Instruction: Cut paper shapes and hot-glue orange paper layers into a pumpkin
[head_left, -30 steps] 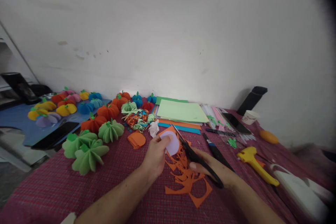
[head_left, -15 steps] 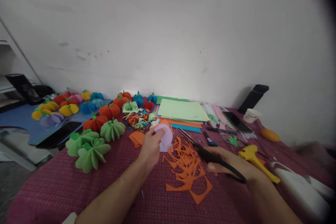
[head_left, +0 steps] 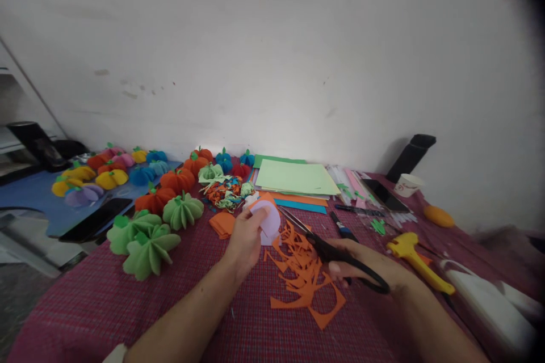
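Cloth (head_left: 91, 309) underlies scissors (head_left: 324, 247) and an illegibly marked cup (head_left: 406, 186).

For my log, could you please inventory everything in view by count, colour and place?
Paper pumpkins: many, mixed, left
Shreds: heap, mixed, centre
Cutouts: stack, orange, centre
Sheets: stack, mixed, rear
Scraps: pile, orange, centre
Cutter: one, dark, right
Glue gun: one, yellow, right
Cup: one, white, right
Flat devices: two, black, left, right
Tall objects: two, black, left, right
Oddments: several, mixed, right
Tablecloth: one, maroon, underneath
Side table: one, blue, left
Held paper: layers, lilac and orange, centre
Scissors: one, black, right
Left hand: one, centre, holding paper
Right hand: one, right, holding scissors
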{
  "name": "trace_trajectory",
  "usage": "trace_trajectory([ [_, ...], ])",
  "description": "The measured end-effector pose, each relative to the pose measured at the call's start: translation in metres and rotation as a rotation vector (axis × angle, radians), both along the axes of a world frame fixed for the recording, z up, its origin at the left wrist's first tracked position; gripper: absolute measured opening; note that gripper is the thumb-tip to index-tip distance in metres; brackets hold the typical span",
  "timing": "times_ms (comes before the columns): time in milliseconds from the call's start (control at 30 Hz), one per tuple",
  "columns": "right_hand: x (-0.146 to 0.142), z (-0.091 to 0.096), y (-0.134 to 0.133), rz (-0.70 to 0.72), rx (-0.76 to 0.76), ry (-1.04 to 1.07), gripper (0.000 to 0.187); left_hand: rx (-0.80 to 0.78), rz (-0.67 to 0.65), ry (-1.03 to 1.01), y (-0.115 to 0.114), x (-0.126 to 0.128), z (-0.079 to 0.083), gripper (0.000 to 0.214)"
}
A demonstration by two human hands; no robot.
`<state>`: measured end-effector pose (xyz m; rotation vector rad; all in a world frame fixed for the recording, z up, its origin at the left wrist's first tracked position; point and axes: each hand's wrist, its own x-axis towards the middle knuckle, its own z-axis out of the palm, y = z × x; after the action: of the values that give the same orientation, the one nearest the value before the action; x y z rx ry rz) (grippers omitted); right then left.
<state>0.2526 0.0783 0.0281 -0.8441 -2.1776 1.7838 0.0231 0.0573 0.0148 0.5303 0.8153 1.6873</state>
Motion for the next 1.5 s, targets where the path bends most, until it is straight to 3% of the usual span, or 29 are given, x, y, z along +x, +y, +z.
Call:
trace_trajectory([
  [200,-0.01,-0.007,-0.003,-0.025,-0.069,0.035,0.038,-0.013,-0.057,-0.047,-0.003,0.007,-0.003,0.018],
  [600,-0.035,-0.016,-0.014,-0.144,-0.131,0.12,0.04,-0.042,-0.035,-0.06,-0.004,0.017,-0.013,0.019],
  [1500,-0.034,-0.031,-0.012,-0.186,-0.15,0.167,0.035,-0.07,-0.033,-0.045,-0.005,0.02,-0.014,0.019],
])
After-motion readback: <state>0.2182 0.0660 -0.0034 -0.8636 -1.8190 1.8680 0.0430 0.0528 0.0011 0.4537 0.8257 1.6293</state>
